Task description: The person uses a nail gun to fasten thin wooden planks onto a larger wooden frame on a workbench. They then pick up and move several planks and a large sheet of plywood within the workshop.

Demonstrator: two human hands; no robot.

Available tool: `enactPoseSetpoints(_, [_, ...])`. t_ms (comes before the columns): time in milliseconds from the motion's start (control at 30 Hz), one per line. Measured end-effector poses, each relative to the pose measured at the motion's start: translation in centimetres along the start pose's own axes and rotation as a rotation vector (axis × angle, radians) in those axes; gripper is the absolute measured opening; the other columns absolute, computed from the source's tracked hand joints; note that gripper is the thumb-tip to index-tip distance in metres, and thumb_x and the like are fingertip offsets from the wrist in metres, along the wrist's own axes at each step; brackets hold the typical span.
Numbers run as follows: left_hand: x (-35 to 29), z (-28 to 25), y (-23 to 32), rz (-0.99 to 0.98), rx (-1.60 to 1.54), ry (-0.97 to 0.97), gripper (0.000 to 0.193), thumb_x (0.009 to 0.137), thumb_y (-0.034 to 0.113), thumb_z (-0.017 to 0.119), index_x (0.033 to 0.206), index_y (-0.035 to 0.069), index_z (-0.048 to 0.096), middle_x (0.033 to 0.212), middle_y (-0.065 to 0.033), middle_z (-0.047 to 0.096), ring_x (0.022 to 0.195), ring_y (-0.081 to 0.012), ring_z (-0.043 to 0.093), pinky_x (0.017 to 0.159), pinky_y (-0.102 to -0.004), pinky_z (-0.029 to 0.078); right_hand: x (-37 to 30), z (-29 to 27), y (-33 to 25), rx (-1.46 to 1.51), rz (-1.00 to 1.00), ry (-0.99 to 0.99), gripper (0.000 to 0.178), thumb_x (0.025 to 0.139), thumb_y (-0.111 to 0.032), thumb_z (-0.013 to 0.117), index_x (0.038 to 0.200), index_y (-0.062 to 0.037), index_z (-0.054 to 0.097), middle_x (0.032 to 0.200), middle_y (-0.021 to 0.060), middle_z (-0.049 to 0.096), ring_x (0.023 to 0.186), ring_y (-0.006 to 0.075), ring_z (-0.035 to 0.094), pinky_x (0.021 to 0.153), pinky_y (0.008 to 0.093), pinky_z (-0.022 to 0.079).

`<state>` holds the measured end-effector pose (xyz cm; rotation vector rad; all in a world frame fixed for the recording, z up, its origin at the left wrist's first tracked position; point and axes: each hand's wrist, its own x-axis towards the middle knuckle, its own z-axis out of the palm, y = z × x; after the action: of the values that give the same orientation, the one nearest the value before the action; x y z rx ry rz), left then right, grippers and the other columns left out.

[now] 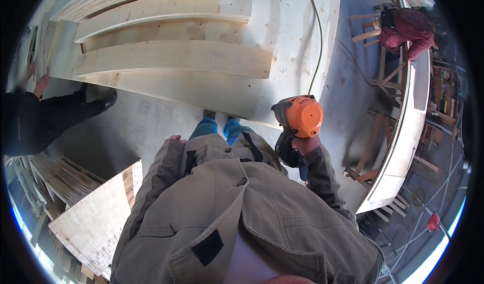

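Note:
My right hand [306, 144] is closed around the grip of an orange and black power tool [304, 117], held at the table's near right edge. The tool has a round orange cap with slots along its rim; its working end is hidden below. A thin dark hose or cord [320, 37] runs across the table to it. My left hand [177, 138] hangs at my left side, partly covered by its sleeve. Its visible fingers look loosely apart, and nothing shows in them. Curved plywood strips [174, 58] lie on the big plywood-topped table [287, 37] in front of me.
At the left, a person in dark clothes [30, 117] stands by the table. Another in a dark red top [411, 29] leans over a long curved panel [403, 148] on wooden supports at the right. Plywood sheets [96, 223] stand at the lower left.

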<state>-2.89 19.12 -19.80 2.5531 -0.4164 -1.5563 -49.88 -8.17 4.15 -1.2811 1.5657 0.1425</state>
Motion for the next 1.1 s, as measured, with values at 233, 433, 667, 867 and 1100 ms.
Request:
enactPoseSetpoints(233, [-0.1,1.8,1.9,0.22,-0.243,-0.1,0.059,0.089,0.016,0.079,0.14,-0.002,0.055,0.109,-0.0129,0.073,0.099,-0.0218,0.071,0.087,-0.0359,0.059,-3.7,-2.8,-6.1,0.155,-0.324,0.088,0.039,0.066,0.002,0.07,0.105,-0.0007,0.067,0.084,0.005,0.065,0.067,0.0174,0.064,0.053,0.0313,0.05])
enactPoseSetpoints(433, [5.5,3.3,2.6,0.338,-0.293,-0.171,0.06,0.086,0.013,0.082,0.138,-0.003,0.056,0.109,-0.0132,0.073,0.098,-0.0211,0.071,0.087,-0.0364,0.059,-5.6,-2.9,-14.8,0.205,-0.466,0.157,0.037,0.068,0.005,0.067,0.106,0.0017,0.066,0.087,0.0051,0.067,0.067,0.0158,0.064,0.057,0.03,0.053])
enactPoseSetpoints(667, [7.4,-1.4,-1.6,0.207,-0.341,-0.025,0.058,0.086,0.013,0.081,0.137,-0.001,0.056,0.11,-0.015,0.072,0.098,-0.023,0.071,0.089,-0.039,0.058,-3.4,-1.2,-20.5,0.084,-0.569,0.109,0.031,0.072,0.004,0.067,0.102,0.0019,0.066,0.084,0.0053,0.066,0.066,0.0163,0.063,0.056,0.0309,0.051])
enactPoseSetpoints(867, [10.4,-0.4,-7.9,0.002,-0.384,0.034,0.054,0.087,0.013,0.08,0.135,0.002,0.059,0.122,-0.0161,0.071,0.11,-0.0264,0.068,0.097,-0.0421,0.055,2.6,1.8,-23.1,0.283,-0.364,0.009,0.031,0.072,0.003,0.066,0.103,0.0039,0.065,0.087,0.0079,0.067,0.066,0.0177,0.063,0.054,0.032,0.051])
enactPoseSetpoints(1100, [11.7,1.7,-9.5,-0.147,-0.269,-0.078,0.066,0.08,0.029,0.089,0.135,0.004,0.063,0.123,-0.02,0.072,0.116,-0.028,0.07,0.099,-0.0407,0.055,1.2,2.3,-27.8,0.002,-0.565,-0.05,0.044,0.072,0.007,0.064,0.116,0.003,0.065,0.096,0.0096,0.069,0.069,0.0179,0.065,0.058,0.0322,0.053])
